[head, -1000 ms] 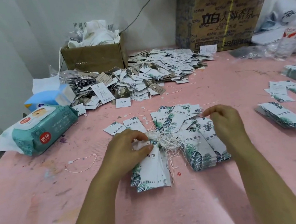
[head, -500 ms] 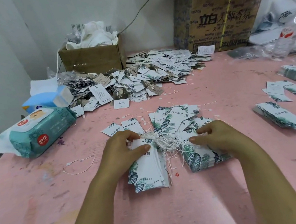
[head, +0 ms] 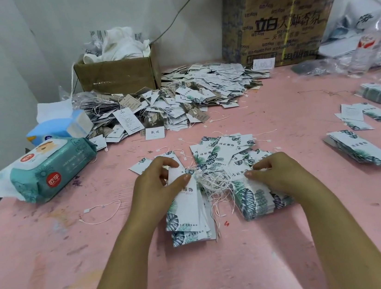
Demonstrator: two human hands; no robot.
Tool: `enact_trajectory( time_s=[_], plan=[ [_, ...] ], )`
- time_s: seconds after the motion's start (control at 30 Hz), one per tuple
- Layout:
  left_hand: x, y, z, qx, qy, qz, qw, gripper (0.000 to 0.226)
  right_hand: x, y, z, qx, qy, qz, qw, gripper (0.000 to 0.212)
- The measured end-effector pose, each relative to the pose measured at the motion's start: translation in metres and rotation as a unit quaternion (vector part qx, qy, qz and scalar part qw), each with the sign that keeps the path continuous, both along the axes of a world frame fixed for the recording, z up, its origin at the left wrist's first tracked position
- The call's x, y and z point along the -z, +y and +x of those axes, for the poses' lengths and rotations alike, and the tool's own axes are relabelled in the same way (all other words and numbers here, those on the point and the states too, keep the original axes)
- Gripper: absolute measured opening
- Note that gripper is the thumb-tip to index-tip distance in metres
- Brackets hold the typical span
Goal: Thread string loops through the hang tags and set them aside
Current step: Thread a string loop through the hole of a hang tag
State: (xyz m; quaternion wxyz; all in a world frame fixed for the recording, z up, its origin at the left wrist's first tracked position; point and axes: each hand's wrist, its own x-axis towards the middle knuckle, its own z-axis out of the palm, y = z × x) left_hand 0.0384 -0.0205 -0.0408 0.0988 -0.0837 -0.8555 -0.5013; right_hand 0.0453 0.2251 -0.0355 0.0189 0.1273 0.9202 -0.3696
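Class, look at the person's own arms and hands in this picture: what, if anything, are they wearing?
Nothing worn shows. The left hand and right hand are bare, with no gloves, rings or watch in view. The left forearm and right forearm are bare too; no sleeve reaches into the picture.

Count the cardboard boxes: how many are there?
2. A small open brown cardboard box stands at back left; a large printed brown cardboard box at back right. More may lie outside view.
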Motion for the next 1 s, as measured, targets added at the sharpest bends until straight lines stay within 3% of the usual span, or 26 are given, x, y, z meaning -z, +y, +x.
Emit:
enact_trajectory(
  time_s=[0.1, 0.2, 0.33, 0.43, 0.5, 0.6, 0.67, 0.7, 0.77, 0.83, 0.9, 1.0],
  plan=[
    [-0.001, 0.002, 0.002, 0.018, 0.01, 0.027, 0.999, 0.021, 0.0, 0.0, -0.002, 0.023, 0.1, -0.027, 0.994, 0.02],
    [-0.001, 0.004, 0.003, 0.025, 0.011, 0.033, 0.999, 0.019, -0.006, -0.006, -0.003, 0.041, 0.221, -0.119, 0.967, 0.017],
    [0.0, 0.006, 0.003, 0.033, 0.029, 0.013, 0.999, 0.017, -0.016, -0.01, 0.001, 0.086, 0.31, -0.316, 0.892, 0.025],
    [0.0, 0.007, 0.003, 0.034, 0.042, -0.01, 0.998, 0.02, -0.023, -0.011, 0.005, 0.116, 0.367, -0.398, 0.833, 0.031],
    [0.001, 0.007, 0.003, 0.036, 0.045, -0.02, 0.998, 0.019, -0.024, -0.008, 0.005, 0.149, 0.414, -0.409, 0.8, 0.031],
    [0.001, 0.008, 0.002, 0.037, 0.043, -0.023, 0.998, 0.014, -0.021, 0.0, 0.005, 0.203, 0.482, -0.337, 0.783, 0.026],
    [0.001, 0.008, 0.002, 0.035, 0.038, -0.02, 0.998, 0.011, -0.019, 0.006, 0.004, 0.216, 0.5, -0.279, 0.791, 0.024],
    [0.001, 0.009, 0.002, 0.036, 0.035, -0.016, 0.999, 0.01, -0.017, 0.008, 0.004, 0.207, 0.484, -0.253, 0.812, 0.023],
    [0.0, 0.01, 0.003, 0.037, 0.022, 0.004, 0.999, 0.01, -0.014, 0.011, 0.003, 0.143, 0.373, -0.189, 0.897, 0.014],
    [-0.001, 0.01, 0.003, 0.037, 0.007, 0.031, 0.999, 0.012, -0.01, 0.01, 0.003, 0.057, 0.191, -0.12, 0.973, 0.024],
    [0.0, 0.01, 0.002, 0.036, -0.008, 0.049, 0.998, 0.013, -0.007, 0.005, 0.005, -0.009, 0.039, -0.076, 0.996, 0.043],
    [0.0, 0.01, 0.002, 0.038, -0.024, 0.07, 0.997, 0.016, -0.004, 0.002, 0.003, -0.046, -0.034, -0.038, 0.998, 0.058]
  ],
)
